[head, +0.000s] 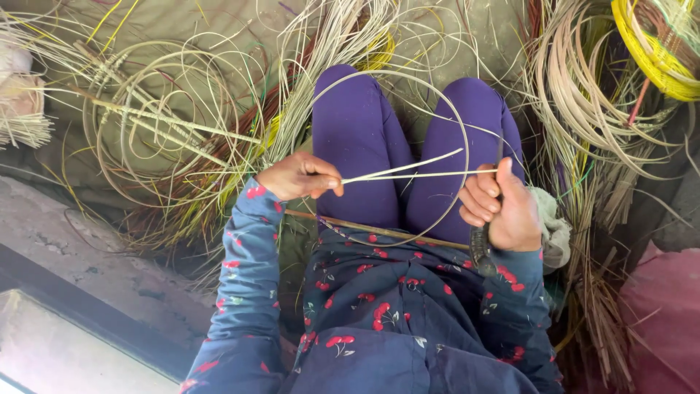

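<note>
Seated on the floor, legs in purple trousers (357,138) stretched forward, arms in a dark blue sleeved top printed with red cherries (379,314)

Left hand (300,176) raised over the left thigh, grip pressed together, thumb and forefinger pinching the near ends of two thin pale cane strips (408,171) that fan slightly apart toward the right

Right hand (503,208) over the right knee, fingers curled shut around a dark-handled knife (480,248), handle end poking out below the palm; far end of the lower strip meeting this hand at the fingers, blade itself hard to make out

Long pale cane strand (456,124) looping in a wide arc over both thighs and back down under the hands

Thin brown stick (379,232) lying across the lap, just below both hands

Loose coils of pale split cane (153,124) spread on the floor to the left, a woven start of crossed ribs among them

Bundles of tan and greenish cane (583,109) heaped to the right, a bright yellow coil (656,58) at the top right corner

Crumpled grey-green cloth (554,226) just beside the right hand
</note>
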